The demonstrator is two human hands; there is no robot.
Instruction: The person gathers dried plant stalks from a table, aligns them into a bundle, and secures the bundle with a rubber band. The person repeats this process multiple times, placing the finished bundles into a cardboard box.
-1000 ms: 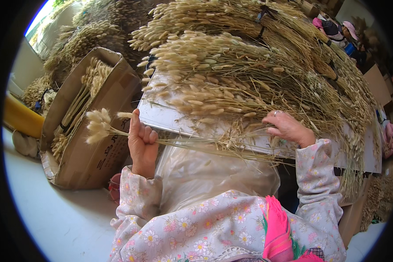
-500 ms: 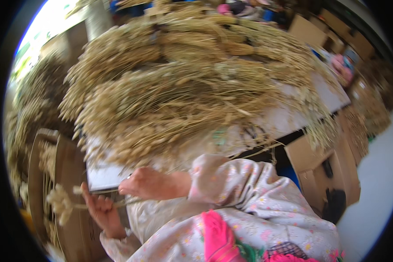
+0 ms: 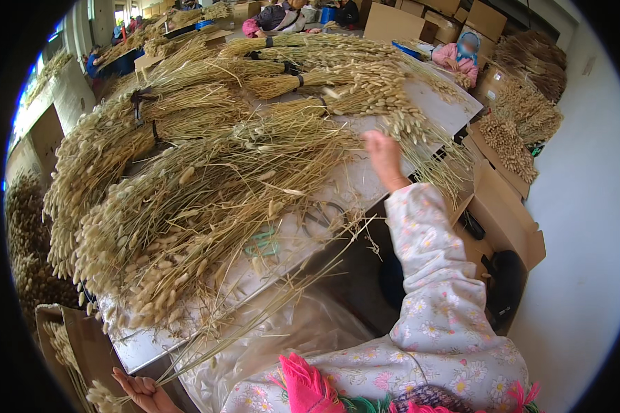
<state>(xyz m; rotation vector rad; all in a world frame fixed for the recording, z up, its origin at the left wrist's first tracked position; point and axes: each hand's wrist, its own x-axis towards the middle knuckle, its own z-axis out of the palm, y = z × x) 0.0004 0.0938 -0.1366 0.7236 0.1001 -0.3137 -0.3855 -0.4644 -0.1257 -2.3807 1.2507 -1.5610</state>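
Few stems (image 3: 207,351) sit pinched in the left hand (image 3: 141,390) below the desk (image 3: 365,182); the right hand (image 3: 384,158), fingers loosely together, reaches into the grass heap (image 3: 200,193) on it. Most remains unsorted, I'd judge.

My white worktable (image 3: 365,186) stands on a pale grey floor (image 3: 585,227); brown cardboard boxes (image 3: 506,217) crowd its right side, more stacked at the far end (image 3: 420,20); daylight comes through windows (image 3: 27,113) on my left; other people (image 3: 461,55) sit working beyond.
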